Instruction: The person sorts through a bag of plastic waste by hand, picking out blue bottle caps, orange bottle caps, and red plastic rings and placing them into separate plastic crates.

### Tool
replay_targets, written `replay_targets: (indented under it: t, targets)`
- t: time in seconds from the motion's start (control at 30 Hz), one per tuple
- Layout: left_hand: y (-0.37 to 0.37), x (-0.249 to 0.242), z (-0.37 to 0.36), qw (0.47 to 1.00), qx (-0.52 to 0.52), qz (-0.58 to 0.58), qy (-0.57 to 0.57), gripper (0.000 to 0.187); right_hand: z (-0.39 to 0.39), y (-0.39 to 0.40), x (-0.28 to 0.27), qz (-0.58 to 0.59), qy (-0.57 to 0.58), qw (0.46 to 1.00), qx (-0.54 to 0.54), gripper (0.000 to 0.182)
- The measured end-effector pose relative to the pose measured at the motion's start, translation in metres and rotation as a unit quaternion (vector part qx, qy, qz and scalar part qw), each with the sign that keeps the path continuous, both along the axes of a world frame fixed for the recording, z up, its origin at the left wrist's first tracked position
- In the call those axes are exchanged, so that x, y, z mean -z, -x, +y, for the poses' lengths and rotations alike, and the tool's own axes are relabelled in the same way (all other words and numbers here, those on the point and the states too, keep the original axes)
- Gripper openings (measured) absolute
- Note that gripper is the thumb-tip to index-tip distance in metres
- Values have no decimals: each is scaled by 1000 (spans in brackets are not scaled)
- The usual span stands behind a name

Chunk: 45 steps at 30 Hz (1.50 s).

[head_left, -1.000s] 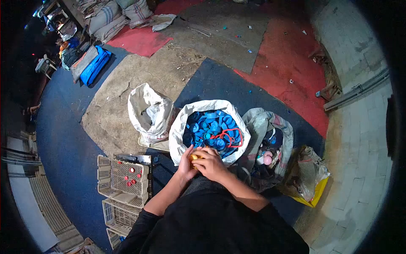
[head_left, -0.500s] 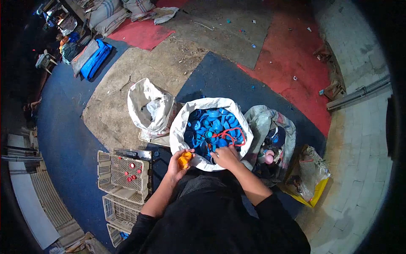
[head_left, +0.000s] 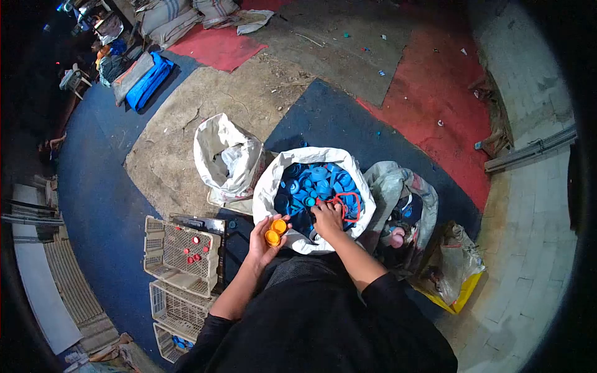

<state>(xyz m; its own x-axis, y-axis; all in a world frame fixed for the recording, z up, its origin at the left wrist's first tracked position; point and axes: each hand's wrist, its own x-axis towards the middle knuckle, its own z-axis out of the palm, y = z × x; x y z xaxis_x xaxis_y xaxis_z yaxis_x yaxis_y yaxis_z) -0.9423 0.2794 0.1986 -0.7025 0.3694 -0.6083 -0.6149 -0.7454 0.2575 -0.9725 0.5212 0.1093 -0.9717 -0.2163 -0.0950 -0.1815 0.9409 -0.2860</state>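
My left hand (head_left: pixel 263 239) is closed around some orange bottle caps (head_left: pixel 272 237), whose round open sides face up near the sack's front left rim. A white woven sack (head_left: pixel 265 186) stands right in front of me, its rim rolled outward. Blue plastic caps and lids (head_left: pixel 320 176) fill it. My right hand (head_left: pixel 328 221) reaches over the front rim onto these blue pieces, fingers apart and bent down, with the fingertips partly hidden. Beside those fingers a red looped plastic piece (head_left: pixel 349 211) lies on top of the blue caps.
Another white sack (head_left: pixel 205 158) stands at the left, and a greyish sack (head_left: pixel 429 193) with mixed plastic at the right. Beyond it is a yellow-edged bag (head_left: pixel 461 299). Plastic crates (head_left: pixel 153 248) line my left, one with red caps (head_left: pixel 196 257). Filled sacks (head_left: pixel 171 28) lie far back.
The right hand has moved slightly forward, deeper over the blue caps. My left hand has turned its palm up more, so the orange caps show more fully. The view has shifted slightly.
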Motion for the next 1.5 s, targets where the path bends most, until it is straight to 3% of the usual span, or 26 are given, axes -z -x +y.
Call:
replay_targets:
  t: [0.23, 0.4, 0.6, 0.7, 0.8, 0.87, 1.0, 1.1, 1.23, 1.33, 1.5]
  targets:
    - [-5, 22, -3, 999, 20, 23, 30, 34, 11, 4, 8, 45, 91, 995, -22, 28]
    - [-8, 21, 2, 997, 15, 23, 67, 35, 4, -1, 17, 95, 87, 991, 26, 21]
    - [-5, 32, -5, 992, 99, 28, 68, 37, 3, 3, 11, 33, 18, 999, 5, 11]
    - [-3, 16, 1, 991, 82, 10, 103, 41, 2, 6, 5, 17, -15, 1000, -6, 10]
    - [-7, 34, -7, 993, 89, 12, 72, 34, -3, 11, 4, 6, -69, 997, -17, 10]
    - [-11, 43, -7, 990, 86, 26, 106, 47, -5, 14, 6, -13, -102, 994, -23, 10]
    - [-11, 42, -6, 989, 89, 27, 118, 53, -1, 14, 17, -16, -54, 998, -14, 14]
    - [-11, 38, -8, 990, 87, 4, 112, 25, 9, 7, 5, -17, -32, 998, -49, 15]
    - [-11, 33, -7, 989, 88, 21, 116, 27, 17, 7, -10, -72, -4, 996, -55, 17]
    - [-10, 33, -7, 989, 93, 28, 116, 29, 10, 12, 10, -90, -36, 995, -22, 18]
    - [-8, 29, -10, 985, 114, 28, 124, 28, -8, 17, 17, -11, -99, 995, -26, 15]
